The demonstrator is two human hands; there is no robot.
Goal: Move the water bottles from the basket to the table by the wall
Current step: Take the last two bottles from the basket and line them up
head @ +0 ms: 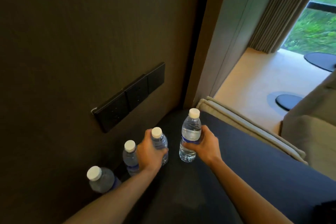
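Several clear water bottles with white caps and blue labels stand on a dark table (245, 151) against the dark wall. My left hand (150, 152) grips one bottle (160, 140) around its middle, upright, near the wall. My right hand (203, 143) grips another bottle (190, 134), upright, further right, its base at or just above the tabletop. Two more bottles stand free along the wall: one (130, 156) just left of my left hand, and one (100, 178) nearer to me. The basket is out of view.
A black switch and socket panel (130, 96) is on the wall above the bottles. A beige padded edge (245, 125) borders the table's right side. Beyond lie a light floor, a curtain (283, 14) and a window.
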